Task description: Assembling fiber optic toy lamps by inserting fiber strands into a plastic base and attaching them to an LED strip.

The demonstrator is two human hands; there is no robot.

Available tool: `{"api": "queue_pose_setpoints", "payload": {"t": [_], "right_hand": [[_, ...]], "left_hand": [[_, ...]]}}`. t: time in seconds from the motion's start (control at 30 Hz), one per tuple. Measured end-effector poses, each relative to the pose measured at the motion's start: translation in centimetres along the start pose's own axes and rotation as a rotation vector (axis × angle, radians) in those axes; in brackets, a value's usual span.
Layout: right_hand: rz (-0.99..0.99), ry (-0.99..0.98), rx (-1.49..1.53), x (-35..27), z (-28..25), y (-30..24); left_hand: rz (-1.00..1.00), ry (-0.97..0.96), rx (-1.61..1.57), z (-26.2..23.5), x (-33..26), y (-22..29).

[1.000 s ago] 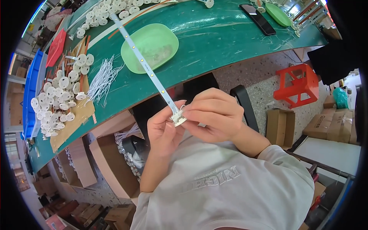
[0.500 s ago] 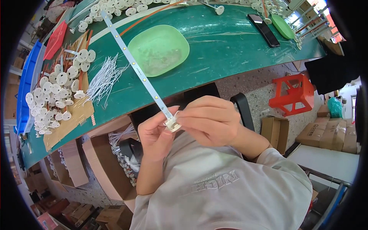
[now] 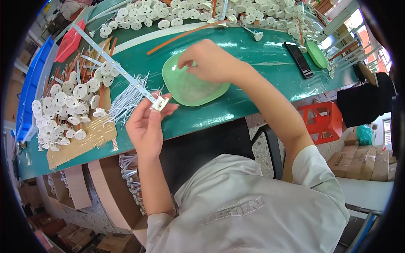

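Note:
My left hand [image 3: 145, 128] pinches the white round plastic base [image 3: 160, 103] of a narrow LED light strip [image 3: 126, 75]. The strip slants up and away to the far left, its small yellow LEDs facing up. Over a light green bowl [image 3: 185, 98], my right hand [image 3: 213, 63] reaches in with fingers bent and tips close together. Small clear pieces [image 3: 198, 89] lie in the bowl, too tiny to name. Whatever the right fingertips hold is hidden. A bundle of thin white wires [image 3: 126, 101] lies just left of the left hand.
Piles of strips with round white bases lie on cardboard [image 3: 80, 147] at left and along the table's far side. A phone [image 3: 298, 61] and a second green bowl [image 3: 316, 55] are at right. Beyond the table edge stand a red stool [image 3: 322, 122] and a black chair [image 3: 270, 147].
My right hand has left the white base and moved up and forward into the green bowl. The left hand has shifted left with the strip, tilting it further left.

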State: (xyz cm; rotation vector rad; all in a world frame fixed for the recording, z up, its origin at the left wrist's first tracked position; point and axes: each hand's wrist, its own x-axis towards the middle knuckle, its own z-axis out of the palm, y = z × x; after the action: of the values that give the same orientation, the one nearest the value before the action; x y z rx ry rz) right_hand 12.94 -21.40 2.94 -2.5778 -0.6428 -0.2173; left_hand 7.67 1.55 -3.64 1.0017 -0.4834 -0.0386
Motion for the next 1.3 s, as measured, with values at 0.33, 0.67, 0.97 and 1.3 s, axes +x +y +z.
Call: {"api": "queue_pose_setpoints", "payload": {"t": [0.33, 0.67, 0.97, 1.3], "right_hand": [[0.032, -0.292, 0.010, 2.0, 0.2, 0.2], [0.071, -0.021, 0.087, -2.4, -1.1, -0.3], [0.087, 0.341, 0.200, -5.1, -1.0, -0.8], [0.277, 0.802, 1.278, -11.9, 2.9, -11.6]], "left_hand": [[-0.038, -0.011, 0.060, 0.1, -0.2, 0.3], [-0.059, -0.015, 0.120, 0.0, -0.2, 0.0], [-0.059, -0.040, 0.177, 0.3, -0.3, 0.1], [-0.011, -0.180, -0.686, 8.3, -2.3, 1.0]]}}
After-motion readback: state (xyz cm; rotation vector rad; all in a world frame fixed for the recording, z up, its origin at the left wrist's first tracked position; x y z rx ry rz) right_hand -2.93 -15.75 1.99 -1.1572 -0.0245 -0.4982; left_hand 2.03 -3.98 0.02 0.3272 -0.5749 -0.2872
